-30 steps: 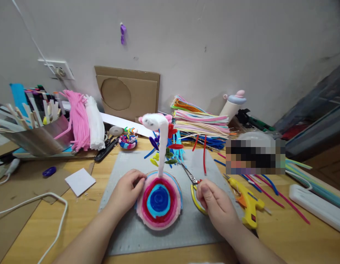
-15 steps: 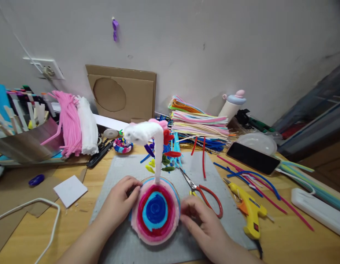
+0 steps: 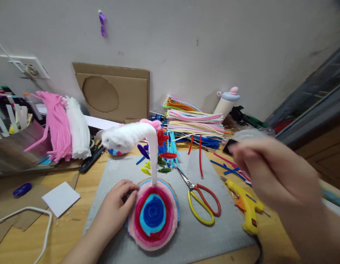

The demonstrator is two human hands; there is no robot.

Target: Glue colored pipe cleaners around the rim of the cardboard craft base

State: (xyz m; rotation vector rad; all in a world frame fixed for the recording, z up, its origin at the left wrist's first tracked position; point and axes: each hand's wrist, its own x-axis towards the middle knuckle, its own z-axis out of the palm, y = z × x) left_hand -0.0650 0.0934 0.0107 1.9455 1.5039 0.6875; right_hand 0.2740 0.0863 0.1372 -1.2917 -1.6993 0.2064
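Note:
At the left edge of a round pipe-cleaner craft (image 3: 170, 231), my left hand (image 3: 119, 205) is closed, thumb and fingers on the rim. Coils of blue, red and pink cover the disc's face. A white stem (image 3: 154, 157) rises behind it and bends left into a fluffy white form (image 3: 123, 137). Beside the stem are a red flower (image 3: 162, 138) and green leaves (image 3: 165, 170). My right hand (image 3: 271, 172) is raised at the right, above the table and apart from the craft. Its fingers are pinched together and slightly blurred; what they hold, if anything, is hidden.
Scissors (image 3: 197, 198) lie partly open on the grey cutting mat (image 3: 183, 238). A yellow glue gun (image 3: 247, 209) rests by the mat's right edge. Pipe-cleaner bundles (image 3: 194, 121) are stacked near the wall. Cardboard (image 3: 133, 95) leans there, and a white card (image 3: 61, 198) lies left.
My right hand has left the disc's right side and swung up and right, uncovering the scissors' yellow handle. My left hand stays at the rim. The camera view has shifted a little right.

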